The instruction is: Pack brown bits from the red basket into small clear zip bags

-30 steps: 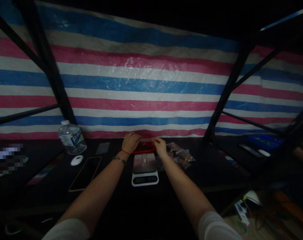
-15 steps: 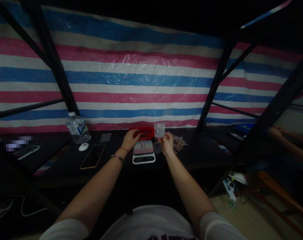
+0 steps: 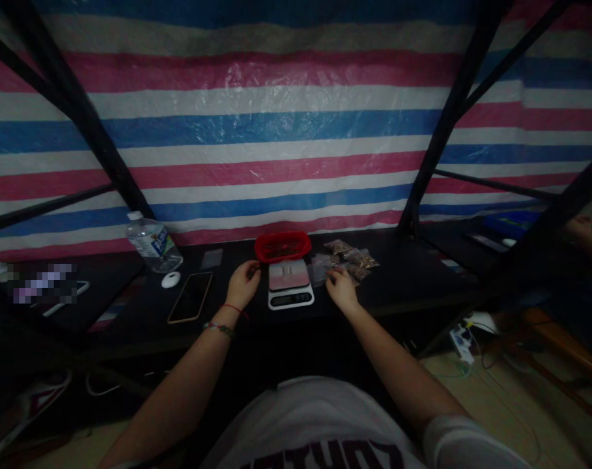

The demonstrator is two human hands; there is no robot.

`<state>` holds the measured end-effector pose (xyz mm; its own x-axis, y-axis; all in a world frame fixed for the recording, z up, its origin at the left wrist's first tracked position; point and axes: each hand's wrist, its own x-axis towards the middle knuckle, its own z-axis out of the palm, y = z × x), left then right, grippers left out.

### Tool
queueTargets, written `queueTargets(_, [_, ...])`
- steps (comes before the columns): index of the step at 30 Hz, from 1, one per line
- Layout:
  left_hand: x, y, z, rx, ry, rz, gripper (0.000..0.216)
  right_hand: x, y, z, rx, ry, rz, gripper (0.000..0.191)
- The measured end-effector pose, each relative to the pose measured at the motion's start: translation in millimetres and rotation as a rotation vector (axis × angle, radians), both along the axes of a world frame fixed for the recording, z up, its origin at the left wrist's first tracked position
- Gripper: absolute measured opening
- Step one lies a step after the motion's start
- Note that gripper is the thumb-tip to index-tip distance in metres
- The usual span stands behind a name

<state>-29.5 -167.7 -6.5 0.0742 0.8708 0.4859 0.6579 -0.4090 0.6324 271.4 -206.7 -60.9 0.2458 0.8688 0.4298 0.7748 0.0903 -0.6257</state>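
Observation:
A small white kitchen scale [image 3: 290, 284] stands on the dark table [image 3: 398, 286] in front of me. Behind it is a red basket [image 3: 282, 247] with dark bits inside. My left hand [image 3: 243, 284] hovers just left of the scale with its fingers curled in a pinch; what it holds is too small to make out. My right hand [image 3: 341, 288] rests palm down to the right of the scale, fingers on a clear small bag [image 3: 322, 267]. Several filled clear bags [image 3: 350, 255] lie just beyond that hand.
A phone [image 3: 191, 296], a white mouse [image 3: 170, 279], a water bottle [image 3: 152, 241] and an empty clear bag [image 3: 211, 258] lie on the table to the left. A striped tarp hangs behind black frame bars [image 3: 437, 150]. A power strip [image 3: 459, 340] lies on the floor at right. Another person's hand [image 3: 581, 228] shows far right.
My left hand has left the red basket and drawn back beside the scale. My right hand has lowered the clear bag from mid-air to the table. The camera has tipped downward.

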Motion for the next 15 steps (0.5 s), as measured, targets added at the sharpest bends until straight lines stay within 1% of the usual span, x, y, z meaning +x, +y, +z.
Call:
queueTargets(4, [-17, -14, -11.3, -0.037, 0.058, 0.008, 0.031, 4, -34, 2.0, 0.061, -0.018, 0.009, 0.031])
queueTargets(7, [-26, -28, -18.1, -0.075, 0.093, 0.001, 0.035, 16, -69, 11.1, 0.089, -0.015, 0.063, 0.031])
queueTargets(11, [-38, -54, -18.8, -0.115, 0.125, -0.038, 0.039, 46, -125, 32.0, 0.025, -0.061, 0.136, 0.029])
queueTargets(15, [-65, -84, -16.2, -0.184, 0.218, -0.078, 0.044, 88, -178, 57.6, -0.065, -0.134, 0.200, 0.028])
